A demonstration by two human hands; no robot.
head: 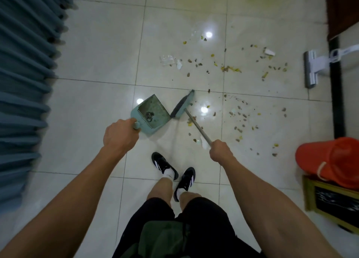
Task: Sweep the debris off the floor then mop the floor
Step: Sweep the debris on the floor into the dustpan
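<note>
Tiled floor (93,67) littered with debris (231,69) ahead-right; my left hand (120,136) grips the dustpan (150,114) handle, right hand (220,150) wraps the broom (183,107) stick, both arms outstretched.

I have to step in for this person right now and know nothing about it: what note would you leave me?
Left hand grips the dustpan handle; the pan is on the floor with a little dirt inside.
Right hand grips the broom stick; its head sits beside the pan's mouth.
Done: a few bits collected.
Left: most debris lies scattered ahead and to the right. Sweep it in, then mop; the mop waits by the right wall.
</note>
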